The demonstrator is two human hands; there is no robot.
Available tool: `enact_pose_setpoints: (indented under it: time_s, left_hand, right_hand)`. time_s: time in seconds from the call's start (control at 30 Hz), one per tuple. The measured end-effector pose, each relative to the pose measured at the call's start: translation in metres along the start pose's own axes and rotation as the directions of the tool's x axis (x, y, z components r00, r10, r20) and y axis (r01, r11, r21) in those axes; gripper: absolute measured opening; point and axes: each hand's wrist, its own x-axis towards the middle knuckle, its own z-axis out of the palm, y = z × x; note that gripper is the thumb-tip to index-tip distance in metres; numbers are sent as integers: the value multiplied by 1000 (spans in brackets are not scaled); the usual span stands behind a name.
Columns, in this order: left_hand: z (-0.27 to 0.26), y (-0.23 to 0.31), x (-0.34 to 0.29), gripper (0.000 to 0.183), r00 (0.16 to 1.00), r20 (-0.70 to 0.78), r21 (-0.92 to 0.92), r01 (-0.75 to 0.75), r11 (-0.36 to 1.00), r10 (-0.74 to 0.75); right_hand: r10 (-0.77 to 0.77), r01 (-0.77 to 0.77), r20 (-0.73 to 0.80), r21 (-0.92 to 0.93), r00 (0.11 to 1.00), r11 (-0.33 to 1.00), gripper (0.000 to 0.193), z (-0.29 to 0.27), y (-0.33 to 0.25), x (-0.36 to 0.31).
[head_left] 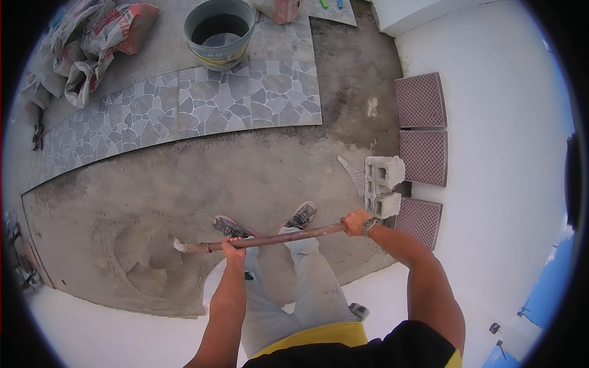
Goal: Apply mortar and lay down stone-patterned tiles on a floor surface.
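Note:
A long-handled hoe (288, 237) with a reddish-brown shaft slants across in front of my legs, its pale curved neck at the left end. Its blade is hard to make out against the grey mortar (138, 248) there. My left hand (233, 246) is closed round the shaft near the neck. Farther up, at the right end, my right hand (355, 222), with a watch at the wrist, grips it too. My shoes stand on the cement-grey floor (202, 168) just beyond the shaft.
Stone-patterned tiles (211, 92) lie ahead, with a bucket (219, 37) on them. Crumpled sacks (101, 43) lie at the far left. Concrete blocks (381, 184) stand at the right, beside brown lattice-patterned panels (422, 156) along the white wall (491, 135).

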Motion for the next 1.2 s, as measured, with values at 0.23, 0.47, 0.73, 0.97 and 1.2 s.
enact_pose_setpoints:
  time_s: [0.23, 0.47, 0.73, 0.97, 1.2]
  left_hand:
    - [24, -104, -42, 15, 1000, 25, 248, -2, 969, -5]
    - [45, -214, -75, 13, 998, 52, 482, -56, 875, 36]
    - [113, -341, -117, 18, 983, 182, 792, -144, 593, -4]
    - [223, -447, -125, 18, 967, 239, 907, -190, 377, -87]
    - [381, -548, -105, 20, 893, 270, 956, -204, 209, -360]
  right_hand:
    - [38, -22, -60, 243, 997, 970, 29, 140, 73, -70]
    - [232, -164, -70, 517, 970, 840, 27, 272, 96, -150]
    - [480, -345, 16, 716, 877, 606, 24, 343, 53, -213]
    - [690, -511, 208, 817, 693, 267, 24, 284, 25, -214]
    - [803, -557, 316, 830, 506, 24, 24, 164, 72, -157]
